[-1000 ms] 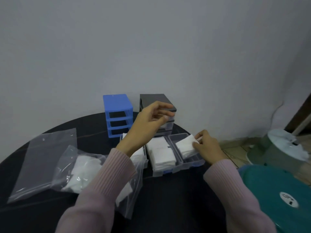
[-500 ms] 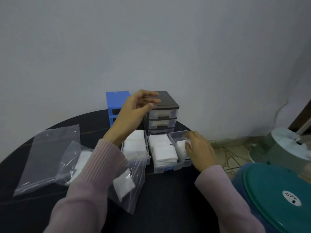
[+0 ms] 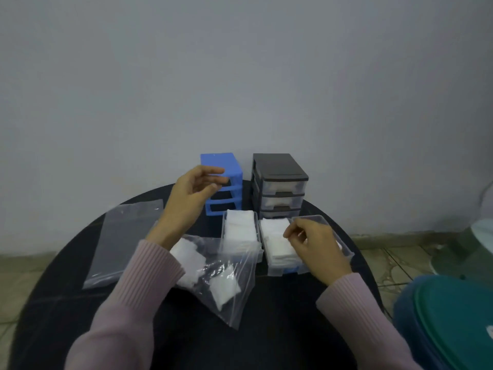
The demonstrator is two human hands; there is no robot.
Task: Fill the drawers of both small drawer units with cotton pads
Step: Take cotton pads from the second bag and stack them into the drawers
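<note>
Near, lower centre: open plastic bag (image 3: 213, 273) lies on the dark round surface (image 3: 280, 329), a few loose cotton pads (image 3: 224, 287) inside. Flat empty bag (image 3: 125, 236) left of it.

Change: right hand (image 3: 317, 247) has dropped the pad it was holding a second ago into the rightmost clear drawer (image 3: 344, 244). It now hovers over that drawer, fingers loosely curled, nothing visible in its grip. The pad itself is hidden under the hand.

Middle drawer (image 3: 277, 244) and left drawer (image 3: 240, 231) sit just beside it, both stacked full of white pads. All three are out on the surface, centre of frame.

Left hand (image 3: 192, 193) has pulled back from the black drawer unit (image 3: 280, 182) and now sits in front of the blue drawer unit (image 3: 221, 182), fingers and thumb half curled, holding nothing.

Far, against the wall: black unit has its drawers in, white pads show through the top two fronts. Blue unit's slots are open and dark, no drawers in.

Read: black unit looks done. The blue one looks next: top up the rightmost drawer, then slide the three back into the blue frame.
</note>
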